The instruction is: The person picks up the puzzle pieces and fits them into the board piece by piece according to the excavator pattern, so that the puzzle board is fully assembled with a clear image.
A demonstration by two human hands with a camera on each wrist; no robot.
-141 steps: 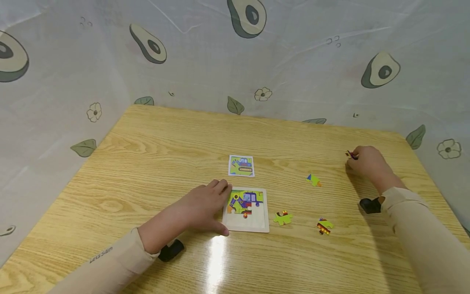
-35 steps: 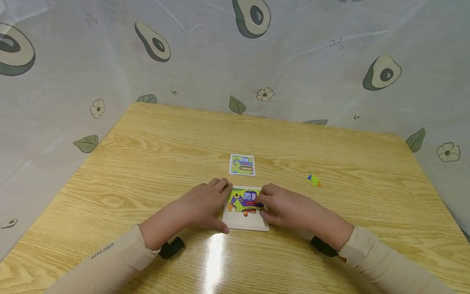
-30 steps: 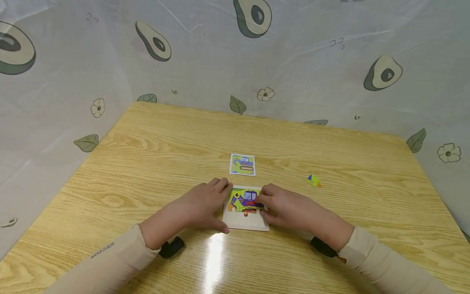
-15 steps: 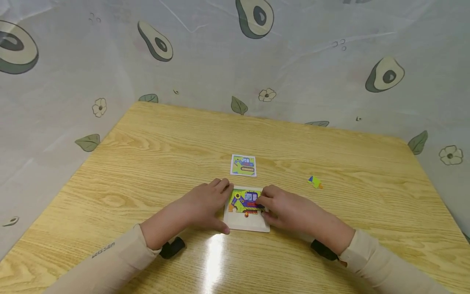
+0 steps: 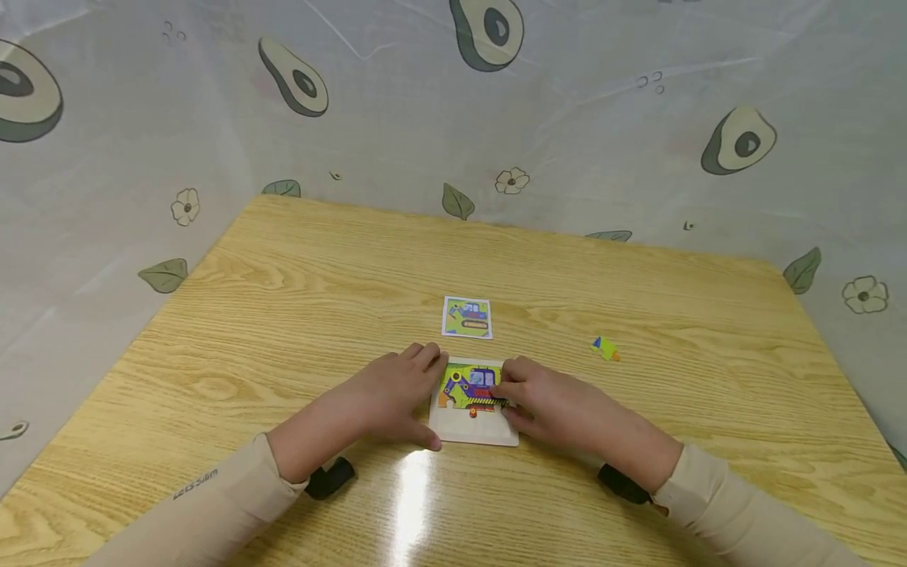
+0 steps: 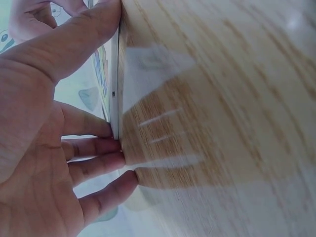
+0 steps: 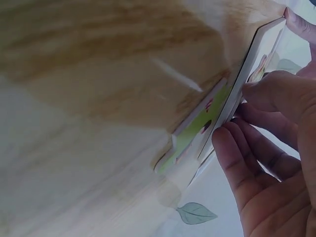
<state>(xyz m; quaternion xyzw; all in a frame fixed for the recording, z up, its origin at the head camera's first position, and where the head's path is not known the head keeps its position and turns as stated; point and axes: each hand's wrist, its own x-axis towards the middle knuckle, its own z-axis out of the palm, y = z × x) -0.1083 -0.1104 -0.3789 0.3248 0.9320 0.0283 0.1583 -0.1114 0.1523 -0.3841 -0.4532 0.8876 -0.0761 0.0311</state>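
A white-framed puzzle tray lies on the table, an excavator picture filling its upper part and a bare strip below. Along its left edge rests my left hand; thumb at the near corner, fingers toward the far one. In the left wrist view the left fingertips touch the tray's side and the table. My right hand is over the tray's right edge, thumb and finger pinching a black-and-yellow striped puzzle piece at the picture's right side. In the right wrist view a green puzzle piece lies beside the tray.
A small reference card with the same excavator lies beyond the tray. To the right is a loose green, blue and orange puzzle piece. A patterned curtain stands behind the wooden table.
Since the oldest frame, my right hand has come from the far right to the tray with the striped piece, now in the picture's right side. Over the last second the hands barely move.
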